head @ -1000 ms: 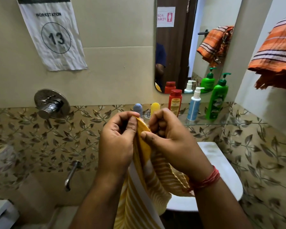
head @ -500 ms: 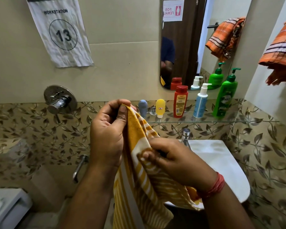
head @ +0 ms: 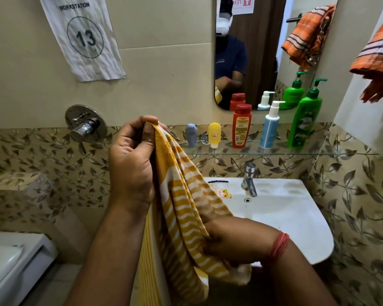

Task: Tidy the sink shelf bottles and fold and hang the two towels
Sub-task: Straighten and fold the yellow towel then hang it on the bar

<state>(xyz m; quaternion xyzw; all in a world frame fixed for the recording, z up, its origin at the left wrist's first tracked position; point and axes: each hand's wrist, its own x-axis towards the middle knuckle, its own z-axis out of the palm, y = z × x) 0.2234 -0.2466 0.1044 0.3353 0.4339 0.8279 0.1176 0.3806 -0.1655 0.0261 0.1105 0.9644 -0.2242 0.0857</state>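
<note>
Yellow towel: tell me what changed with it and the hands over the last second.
The right hand slid down the yellow towel from beside the left hand, which stayed up pinching the top edge. Both kept hold. The shelf bottles and orange towel stayed put.

A: The yellow striped towel [head: 186, 208] hangs right in front of the sink [head: 296, 217], draped over its left edge, so that way in is blocked.

B: And the shelf?

A: The glass shelf [head: 341, 153] is crowded along the middle: grey tube [head: 191, 135], yellow tube [head: 214, 134], red bottle [head: 242, 125], white pump bottle [head: 269, 127], green pump bottle [head: 305, 115], with gaps between them. Its right end sits bare.

B: Below it?

A: The tap [head: 249, 178] stands at the sink's back edge, under the shelf. The basin's right half lies open. The orange towel [head: 376, 60] overhangs the right wall, above the shelf's right end.
</note>
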